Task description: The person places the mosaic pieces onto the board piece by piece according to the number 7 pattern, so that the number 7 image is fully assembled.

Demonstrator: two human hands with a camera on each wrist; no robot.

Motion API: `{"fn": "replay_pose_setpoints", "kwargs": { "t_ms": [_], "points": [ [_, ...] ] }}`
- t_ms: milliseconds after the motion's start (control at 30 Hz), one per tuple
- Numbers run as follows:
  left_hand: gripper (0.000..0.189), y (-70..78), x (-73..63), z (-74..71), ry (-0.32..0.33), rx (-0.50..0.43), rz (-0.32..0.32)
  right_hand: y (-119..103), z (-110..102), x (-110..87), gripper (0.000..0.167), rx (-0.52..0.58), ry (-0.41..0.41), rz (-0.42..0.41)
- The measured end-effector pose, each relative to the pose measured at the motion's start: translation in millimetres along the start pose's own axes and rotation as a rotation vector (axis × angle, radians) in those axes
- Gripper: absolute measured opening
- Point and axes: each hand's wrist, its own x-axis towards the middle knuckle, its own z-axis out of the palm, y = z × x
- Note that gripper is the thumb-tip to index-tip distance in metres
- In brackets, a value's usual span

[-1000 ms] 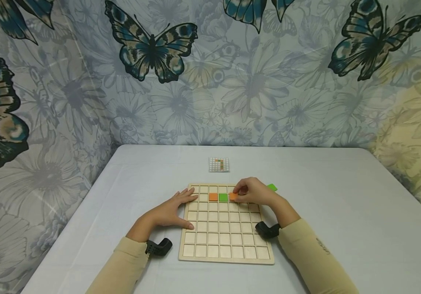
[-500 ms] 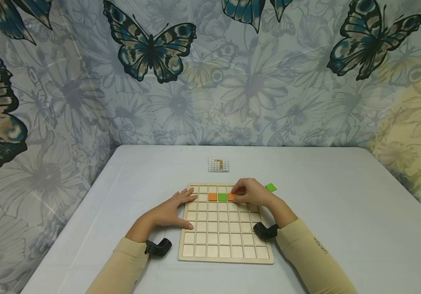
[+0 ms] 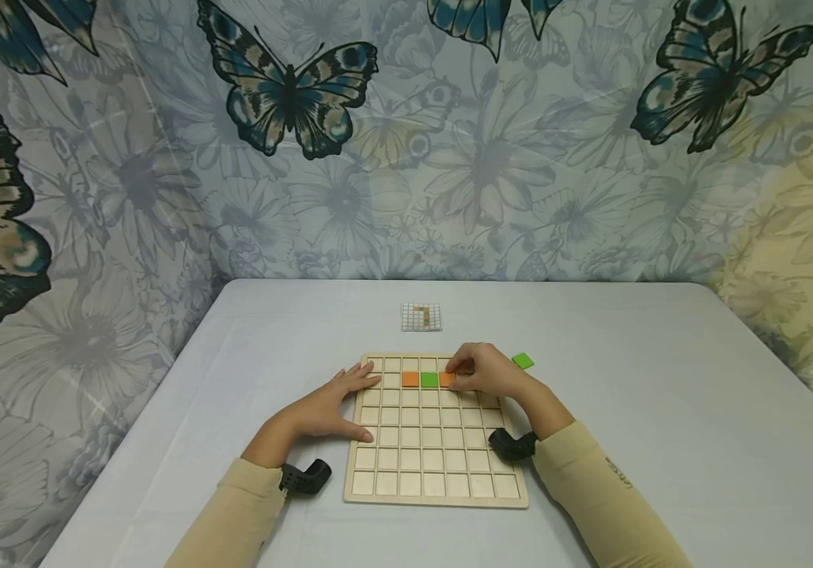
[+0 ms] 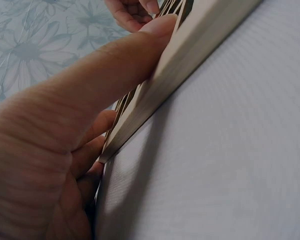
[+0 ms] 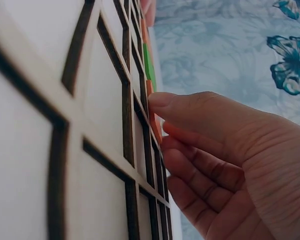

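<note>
A wooden grid board (image 3: 433, 481) lies flat on the table. In its second row from the back sit an orange tile (image 3: 411, 379) and a green tile (image 3: 430, 379) side by side. Directly right of the green one, my right hand (image 3: 494, 371) pinches another orange tile (image 5: 151, 100) between thumb and fingers, at a cell of the same row. The right hand covers part of that tile in the head view. My left hand (image 3: 324, 406) rests on the board's left edge with fingers spread, its thumb (image 4: 140, 47) lying over the rim.
A loose green tile (image 3: 523, 360) lies on the table just beyond the board's back right corner. Behind the board is a small card (image 3: 421, 317) printed with a grid and coloured squares. A butterfly-patterned wall covering (image 3: 349, 205) rises behind the white table (image 3: 661, 394).
The right hand has shifted very slightly left with the orange tile, baring a little more of the loose green tile. My left hand stays in place on the board.
</note>
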Motion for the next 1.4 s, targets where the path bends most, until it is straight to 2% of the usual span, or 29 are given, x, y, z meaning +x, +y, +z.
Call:
{"fn": "replay_pose_setpoints", "kwargs": {
  "t_ms": [233, 500, 767, 1000, 1233, 1400],
  "points": [
    [0.093, -0.4, 2.9, 1.0, -0.006, 0.008, 0.013, 1, -9, -4.7, 0.023, -0.042, 0.031, -0.012],
    [0.093, 0.6, 1.3, -0.6, -0.002, 0.008, 0.015, 4, -25, -16.0, 0.029, 0.018, 0.034, 0.074],
    [0.093, 0.2, -0.2, -0.8, -0.001, 0.001, 0.015, 17, -38, -31.8, 0.028, -0.044, 0.068, 0.068],
    [0.093, -1.1, 0.4, 0.2, -0.002, -0.001, 0.023, 25, -46, -46.7, 0.027, -0.048, 0.074, 0.135],
    [0.094, -0.8, 0.5, 0.4, 0.002, 0.007, 0.023, 32, -51, -56.3, 0.028, -0.029, 0.073, 0.151],
    [0.094, 0.9, 0.1, -0.4, 0.004, 0.004, 0.022, 35, -52, -61.0, 0.027, -0.054, 0.090, 0.184]
  ]
}}
